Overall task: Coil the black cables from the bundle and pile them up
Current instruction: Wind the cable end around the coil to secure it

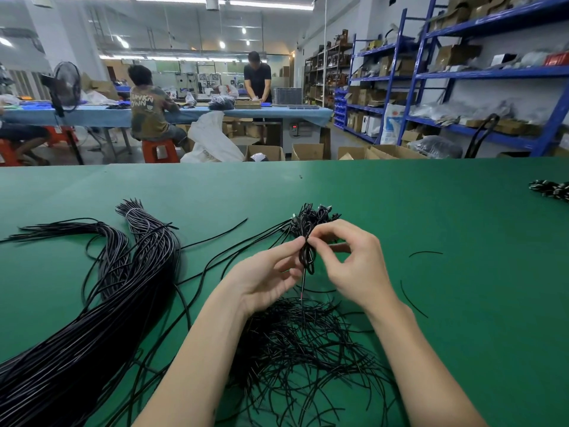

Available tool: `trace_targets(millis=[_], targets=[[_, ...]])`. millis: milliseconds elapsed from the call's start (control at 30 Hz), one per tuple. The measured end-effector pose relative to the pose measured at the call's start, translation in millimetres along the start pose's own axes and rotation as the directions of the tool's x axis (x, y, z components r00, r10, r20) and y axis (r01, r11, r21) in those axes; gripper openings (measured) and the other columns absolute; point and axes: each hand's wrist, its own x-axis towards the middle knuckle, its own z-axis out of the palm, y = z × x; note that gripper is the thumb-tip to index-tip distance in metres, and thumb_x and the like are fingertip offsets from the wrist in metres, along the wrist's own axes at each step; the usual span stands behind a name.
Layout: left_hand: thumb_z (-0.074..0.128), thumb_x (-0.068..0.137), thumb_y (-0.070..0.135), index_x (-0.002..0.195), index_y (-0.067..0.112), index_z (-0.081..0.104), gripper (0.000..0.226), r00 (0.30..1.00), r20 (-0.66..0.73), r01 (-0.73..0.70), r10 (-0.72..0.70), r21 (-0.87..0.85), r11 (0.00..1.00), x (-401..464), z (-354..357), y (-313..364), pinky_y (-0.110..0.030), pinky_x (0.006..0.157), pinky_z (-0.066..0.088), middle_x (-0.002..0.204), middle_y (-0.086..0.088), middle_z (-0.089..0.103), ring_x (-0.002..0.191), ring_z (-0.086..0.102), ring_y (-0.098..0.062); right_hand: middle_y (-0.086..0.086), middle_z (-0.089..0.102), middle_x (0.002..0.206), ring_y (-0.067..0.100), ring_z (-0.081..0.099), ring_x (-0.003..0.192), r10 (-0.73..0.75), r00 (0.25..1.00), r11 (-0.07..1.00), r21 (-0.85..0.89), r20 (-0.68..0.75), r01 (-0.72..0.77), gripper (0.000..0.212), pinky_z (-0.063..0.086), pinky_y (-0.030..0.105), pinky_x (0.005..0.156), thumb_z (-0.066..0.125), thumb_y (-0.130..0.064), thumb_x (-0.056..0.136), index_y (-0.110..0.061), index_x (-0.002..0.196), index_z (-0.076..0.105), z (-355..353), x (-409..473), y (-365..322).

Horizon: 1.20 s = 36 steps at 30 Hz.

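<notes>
Black cable coil point(308, 257), small, mid-tabletop: pinched at top betw. left hand point(267, 278) thumb/forefinger and right hand point(354, 266) fingertips, both narrow; tail w/ red tip hangs below. Status: early-to-mid, by my read. Done: pile of coiled cables point(314, 218) just behind hands; loose heap point(301, 349) at near edge, purpose unclear. Left: big bundle point(101, 303), near-left corner, still thick, many strands. Another small dark batch point(551, 189) at right edge, cut off. Green table point(462, 226). Coil's wraps too small to count; bundle's lower end out of frame.
</notes>
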Motion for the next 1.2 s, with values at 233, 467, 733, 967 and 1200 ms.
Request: trace_targets(millis=[233, 467, 733, 967, 1200], targets=[[0.083, 0.064, 0.011, 0.096, 0.003, 0.075, 0.034, 0.959, 0.001, -0.279, 0.282, 0.157, 0.947, 1.6, 1.8, -0.4, -0.015, 0.066, 0.056, 0.086, -0.005, 0.075, 0.067, 0.068, -0.008, -0.018, 0.073, 0.080, 0.006, 0.064, 0.072, 0.171, 0.985, 0.985, -0.005, 0.004, -0.171, 0.018, 0.046, 0.017, 0.059, 0.077, -0.019, 0.088, -0.034, 0.079, 0.074, -1.2, 2.1, -4.4], [0.082, 0.080, 0.005, 0.089, 0.016, 0.074, 0.016, 0.681, 0.196, -0.638, 0.706, 0.632, 0.440, 3.1, 1.9, -9.0, -0.016, 0.071, 0.053, 0.078, 0.002, 0.076, 0.072, 0.070, -0.008, -0.012, 0.070, 0.064, -0.005, 0.058, 0.059, 0.495, 0.859, 0.807, 0.297, 0.134, -0.511, 0.015, 0.043, 0.009, 0.058, 0.077, -0.009, 0.086, -0.019, 0.076, 0.078, -7.0, 10.5, -7.4], [0.070, 0.088, -0.003, 0.101, 0.009, 0.076, 0.019, 0.438, 0.485, -0.693, 0.757, 0.719, -0.060, 6.7, 6.0, -9.2, -0.018, 0.080, 0.055, 0.094, 0.000, 0.074, 0.083, 0.071, -0.007, -0.003, 0.067, 0.065, 0.009, 0.056, 0.059, 0.571, 0.806, 0.724, 0.366, 0.157, -0.584, 0.021, 0.042, 0.018, 0.055, 0.070, -0.004, 0.091, -0.018, 0.076, 0.074, -11.8, 9.6, 0.8], [0.076, 0.077, 0.014, 0.102, -0.003, 0.070, 0.031, 0.973, 0.101, -0.230, 0.209, 0.307, 0.924, -1.4, 1.1, 6.6, -0.015, 0.057, 0.048, 0.070, 0.000, 0.064, 0.058, 0.056, -0.006, -0.024, 0.064, 0.068, 0.004, 0.048, 0.051, 0.220, 0.972, 0.974, 0.039, 0.087, -0.224, 0.013, 0.036, 0.010, 0.051, 0.075, -0.022, 0.090, -0.031, 0.082, 0.070, -7.5, 3.4, 4.4], [0.081, 0.063, 0.003, 0.105, -0.002, 0.068, 0.044, 0.984, 0.020, -0.179, 0.179, 0.247, 0.952, -3.3, -0.1, 10.3, -0.017, 0.061, 0.056, 0.079, -0.006, 0.074, 0.063, 0.066, -0.010, -0.034, 0.069, 0.087, 0.000, 0.066, 0.072, 0.187, 0.971, 0.962, -0.228, 0.152, -0.149, 0.015, 0.052, 0.027, 0.065, 0.063, -0.058, 0.082, -0.046, 0.088, 0.070, -17.3, 10.7, -6.9]])
